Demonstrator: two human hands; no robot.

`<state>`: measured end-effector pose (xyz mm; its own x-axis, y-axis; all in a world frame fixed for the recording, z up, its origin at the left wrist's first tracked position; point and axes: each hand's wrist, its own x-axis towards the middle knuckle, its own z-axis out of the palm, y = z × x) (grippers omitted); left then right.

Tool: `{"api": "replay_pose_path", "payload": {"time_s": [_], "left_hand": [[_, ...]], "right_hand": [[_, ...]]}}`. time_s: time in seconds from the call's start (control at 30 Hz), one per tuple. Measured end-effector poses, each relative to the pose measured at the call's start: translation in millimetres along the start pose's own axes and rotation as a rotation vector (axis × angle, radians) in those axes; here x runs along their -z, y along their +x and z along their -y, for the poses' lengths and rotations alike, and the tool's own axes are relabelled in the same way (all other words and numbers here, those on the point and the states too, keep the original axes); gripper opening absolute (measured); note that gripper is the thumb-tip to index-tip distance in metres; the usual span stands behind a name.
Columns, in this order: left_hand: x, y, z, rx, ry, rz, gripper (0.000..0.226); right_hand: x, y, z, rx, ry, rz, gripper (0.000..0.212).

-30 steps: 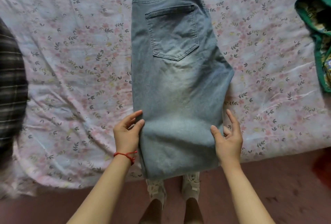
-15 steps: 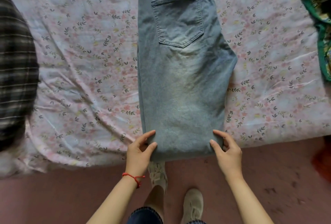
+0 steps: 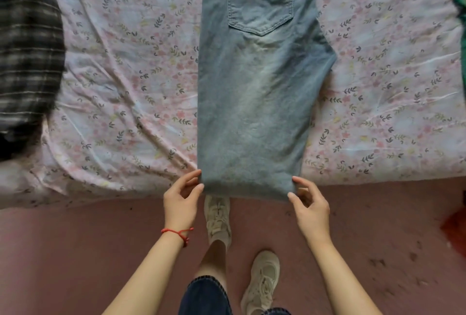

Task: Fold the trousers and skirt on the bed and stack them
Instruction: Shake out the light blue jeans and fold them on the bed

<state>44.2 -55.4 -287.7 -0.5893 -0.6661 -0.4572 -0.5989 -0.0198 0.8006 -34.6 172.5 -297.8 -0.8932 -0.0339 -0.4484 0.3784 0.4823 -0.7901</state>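
**Trousers Partly Folded; Skirt and Stacking Outstanding**

The trousers (image 3: 254,93) lie lengthwise on the bed (image 3: 126,75), legs apparently doubled one over the other, pocket side up, near fold overhanging the bed edge. The left hand (image 3: 180,200) pinches the near left corner between thumb and fingers; the right hand (image 3: 309,205) pinches the near right corner likewise. Judged status: lengthwise fold complete; crosswise folds remain. A plaid garment (image 3: 27,57), possibly the skirt, lies unfolded at far left. Stacking is not yet begun.

Faded denim trousers (image 3: 252,93), probably matt
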Motion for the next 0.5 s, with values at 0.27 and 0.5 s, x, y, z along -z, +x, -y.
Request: {"api": "replay_pose_path", "payload": {"time_s": [0.27, 0.5], "left_hand": [[-6, 0, 3, -0.042, -0.050, 0.004, 0.038], [-3, 4, 6, -0.108, -0.008, 0.201, 0.037]], "right_hand": [[-9, 0, -3, 0.008, 0.110, -0.087, 0.040], [-23, -1, -10, 0.013, 0.109, -0.015, 0.054]]}}
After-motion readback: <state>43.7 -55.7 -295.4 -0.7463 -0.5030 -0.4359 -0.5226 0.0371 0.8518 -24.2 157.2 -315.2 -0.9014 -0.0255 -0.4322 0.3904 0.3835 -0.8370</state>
